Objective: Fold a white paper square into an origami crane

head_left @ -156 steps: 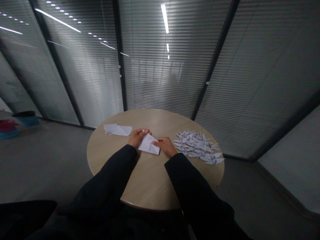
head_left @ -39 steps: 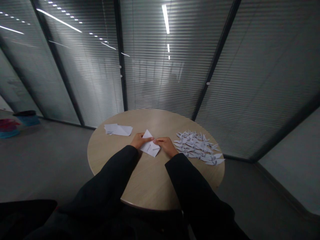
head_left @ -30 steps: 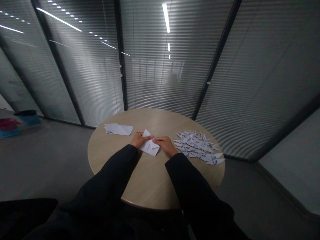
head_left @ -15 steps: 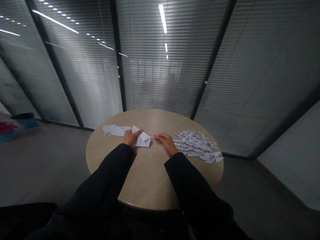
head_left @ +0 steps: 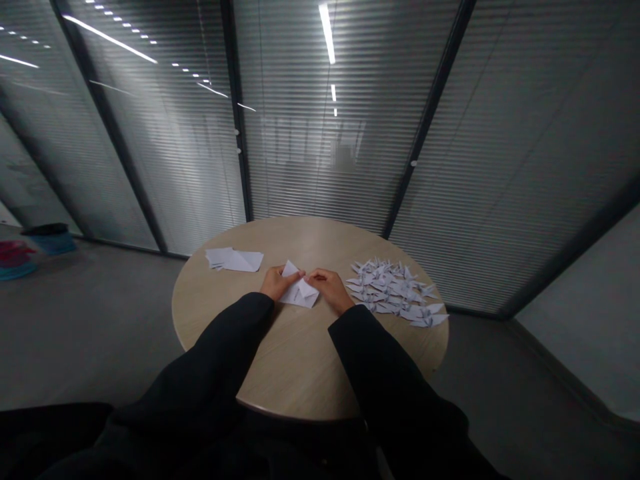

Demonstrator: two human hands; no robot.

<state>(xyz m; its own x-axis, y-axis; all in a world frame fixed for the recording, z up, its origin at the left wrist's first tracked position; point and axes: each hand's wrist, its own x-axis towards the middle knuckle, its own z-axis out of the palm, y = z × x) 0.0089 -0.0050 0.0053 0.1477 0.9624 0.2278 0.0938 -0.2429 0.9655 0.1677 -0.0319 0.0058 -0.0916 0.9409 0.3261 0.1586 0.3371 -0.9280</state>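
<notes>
Both hands are on one partly folded sheet of white paper [head_left: 299,297], held above the middle of the round table [head_left: 295,367]. My left hand [head_left: 279,283] grips its left side, the thumb lying across the top. At the right corner, the fingers of my right hand [head_left: 327,285] pinch the paper's edge. A pointed flap stands up at the far side, and a dark printed mark shows on the near face. Left of my hands lies a loose stack of white papers [head_left: 235,259]. A pile of folded paper cranes [head_left: 393,290] covers the table's right side.
Behind the table rises a glass partition [head_left: 320,180] with blinds and dark frames. A blue bin [head_left: 53,240] and a red and blue container [head_left: 16,260] stand on the floor at the far left. A pale wall [head_left: 590,320] is on the right.
My left hand has carried the folded paper rightward, away from the stack. My right hand, apart from it before, now pinches its right corner.
</notes>
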